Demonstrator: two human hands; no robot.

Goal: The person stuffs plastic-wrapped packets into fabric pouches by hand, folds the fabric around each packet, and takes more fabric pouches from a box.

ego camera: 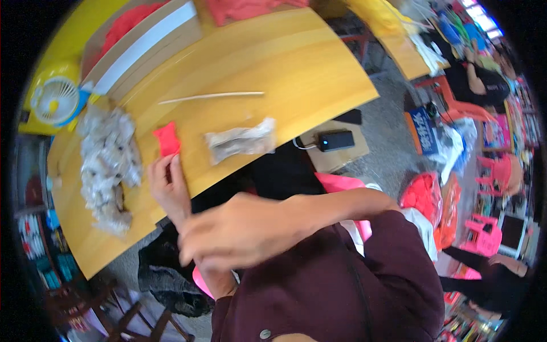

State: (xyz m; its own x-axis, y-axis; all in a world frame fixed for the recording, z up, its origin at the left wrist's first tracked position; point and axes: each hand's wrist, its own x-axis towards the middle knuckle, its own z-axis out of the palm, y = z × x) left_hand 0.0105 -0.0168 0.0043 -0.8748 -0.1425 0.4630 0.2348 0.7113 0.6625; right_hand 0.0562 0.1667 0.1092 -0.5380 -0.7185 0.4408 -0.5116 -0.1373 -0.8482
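My left hand (169, 181) pinches the lower end of a small red fabric piece (167, 139) on the wooden table (299, 55). Across my left forearm passes my right hand (235, 231), blurred and above the lap; its fingers point left, and whether they hold anything is hidden. A crumpled clear plastic packet (241, 141) lies near the table's front edge, right of the fabric piece. Farther back rests a thin pale stick (211, 97). To the left of my left hand spreads a heap of small plastic bags (107, 162).
A cardboard box (149, 47) with red fabric stands at the back left, beside a small fan (55, 100). Right of the table edge, a black power bank (336, 140) with a white cable sits on cardboard. A black bag (166, 273) hangs or lies below. Other people are at the right.
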